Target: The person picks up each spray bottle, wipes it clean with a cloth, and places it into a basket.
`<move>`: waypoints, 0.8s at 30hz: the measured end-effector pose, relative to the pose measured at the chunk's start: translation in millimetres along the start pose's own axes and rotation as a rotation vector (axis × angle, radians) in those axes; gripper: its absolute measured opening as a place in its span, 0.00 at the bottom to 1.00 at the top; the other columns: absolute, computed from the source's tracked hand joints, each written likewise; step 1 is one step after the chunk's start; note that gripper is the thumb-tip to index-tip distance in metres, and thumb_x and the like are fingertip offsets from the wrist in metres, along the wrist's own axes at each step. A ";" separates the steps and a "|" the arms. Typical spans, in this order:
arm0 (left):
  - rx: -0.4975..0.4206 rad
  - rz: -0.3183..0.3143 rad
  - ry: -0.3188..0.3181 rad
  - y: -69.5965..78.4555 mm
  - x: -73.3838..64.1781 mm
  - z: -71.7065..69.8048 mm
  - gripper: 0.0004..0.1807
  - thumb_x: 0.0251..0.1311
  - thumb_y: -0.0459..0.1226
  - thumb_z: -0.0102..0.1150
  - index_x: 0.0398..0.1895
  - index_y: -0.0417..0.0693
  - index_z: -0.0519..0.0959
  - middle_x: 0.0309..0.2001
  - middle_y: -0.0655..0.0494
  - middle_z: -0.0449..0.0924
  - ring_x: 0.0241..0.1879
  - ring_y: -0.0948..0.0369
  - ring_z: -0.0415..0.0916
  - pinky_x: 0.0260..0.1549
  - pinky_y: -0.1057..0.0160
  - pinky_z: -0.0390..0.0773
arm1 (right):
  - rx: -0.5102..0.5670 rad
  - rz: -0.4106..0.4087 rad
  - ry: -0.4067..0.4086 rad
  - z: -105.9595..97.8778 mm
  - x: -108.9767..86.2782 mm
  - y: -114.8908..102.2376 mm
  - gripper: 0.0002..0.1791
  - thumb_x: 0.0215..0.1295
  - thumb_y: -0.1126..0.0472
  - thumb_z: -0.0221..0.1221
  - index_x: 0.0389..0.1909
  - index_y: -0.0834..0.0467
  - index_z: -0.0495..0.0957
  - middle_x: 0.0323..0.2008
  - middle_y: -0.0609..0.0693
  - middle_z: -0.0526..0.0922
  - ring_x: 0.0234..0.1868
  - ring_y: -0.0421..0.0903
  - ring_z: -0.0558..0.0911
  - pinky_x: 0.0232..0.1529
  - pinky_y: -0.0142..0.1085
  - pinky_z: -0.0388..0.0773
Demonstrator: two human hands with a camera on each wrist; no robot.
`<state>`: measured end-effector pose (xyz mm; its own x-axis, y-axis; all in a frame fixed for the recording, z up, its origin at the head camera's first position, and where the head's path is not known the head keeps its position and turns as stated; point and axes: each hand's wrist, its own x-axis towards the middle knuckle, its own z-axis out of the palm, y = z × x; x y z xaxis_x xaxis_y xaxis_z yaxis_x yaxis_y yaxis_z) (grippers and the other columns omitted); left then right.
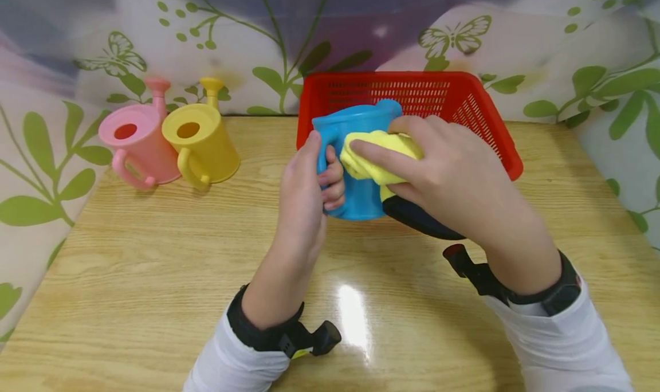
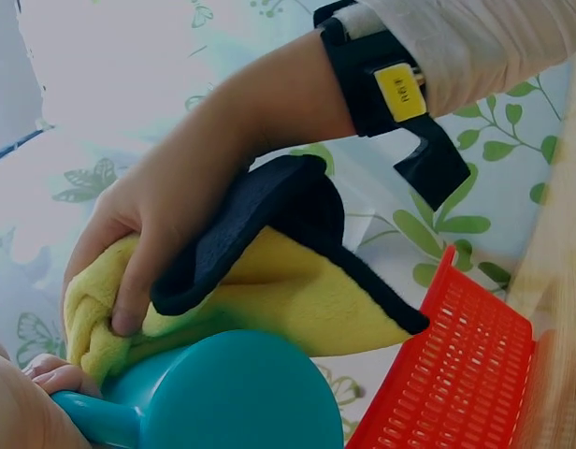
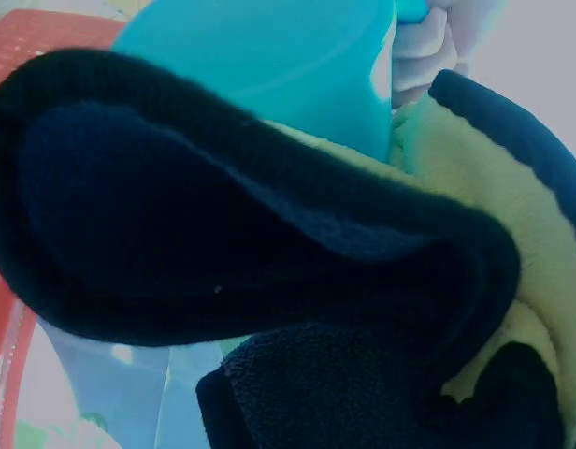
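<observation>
A blue toy watering can (image 1: 361,202) is held up in front of the red basket, its round bottom (image 2: 246,398) facing the left wrist view. My left hand (image 1: 305,188) grips the can by its handle, fingers curled through it. Bunched in my right hand (image 1: 454,165) is a yellow cleaning cloth (image 1: 378,151) with a dark blue back and edging, pressed on the can's side. The loose part of the cloth (image 3: 223,234) hangs below the right hand and fills much of the right wrist view, hiding that hand there.
A red plastic basket (image 1: 487,117) with slotted walls stands at the back of the wooden table (image 1: 170,277). To the left, a pink watering can (image 1: 141,142) and a yellow one (image 1: 206,148) stand side by side near the leaf-patterned wall covering (image 1: 278,36).
</observation>
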<state>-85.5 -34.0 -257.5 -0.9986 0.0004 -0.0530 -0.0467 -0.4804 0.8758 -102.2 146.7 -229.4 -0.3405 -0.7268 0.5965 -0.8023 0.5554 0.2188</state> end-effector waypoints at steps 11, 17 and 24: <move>-0.007 0.032 0.004 1.6 -0.4 -2.6 0.18 0.75 0.45 0.37 0.25 0.48 0.63 0.14 0.61 0.54 0.10 0.66 0.49 0.14 0.71 0.53 | 0.009 -0.019 -0.059 -0.7 -13.0 -15.5 0.40 0.39 0.61 0.78 0.58 0.48 0.75 0.42 0.65 0.78 0.30 0.61 0.79 0.25 0.46 0.79; -0.007 0.034 0.008 2.7 0.2 -4.0 0.18 0.75 0.44 0.37 0.25 0.48 0.63 0.13 0.61 0.54 0.11 0.65 0.49 0.14 0.71 0.53 | 0.029 -0.030 -0.122 -1.5 -19.9 -21.2 0.43 0.36 0.61 0.79 0.59 0.46 0.74 0.42 0.64 0.79 0.31 0.59 0.80 0.29 0.46 0.81; -0.022 0.042 0.011 4.4 0.8 -5.8 0.18 0.75 0.45 0.36 0.25 0.48 0.63 0.13 0.61 0.53 0.11 0.66 0.49 0.14 0.71 0.53 | 0.089 -0.016 -0.194 -1.6 -27.3 -22.4 0.45 0.33 0.60 0.80 0.60 0.45 0.74 0.44 0.62 0.79 0.37 0.57 0.80 0.32 0.45 0.81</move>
<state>-86.4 -41.2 -256.4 -0.9993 -0.0297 -0.0212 -0.0036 -0.4986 0.8669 -74.1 154.8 -249.3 -0.4081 -0.8043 0.4320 -0.8456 0.5114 0.1533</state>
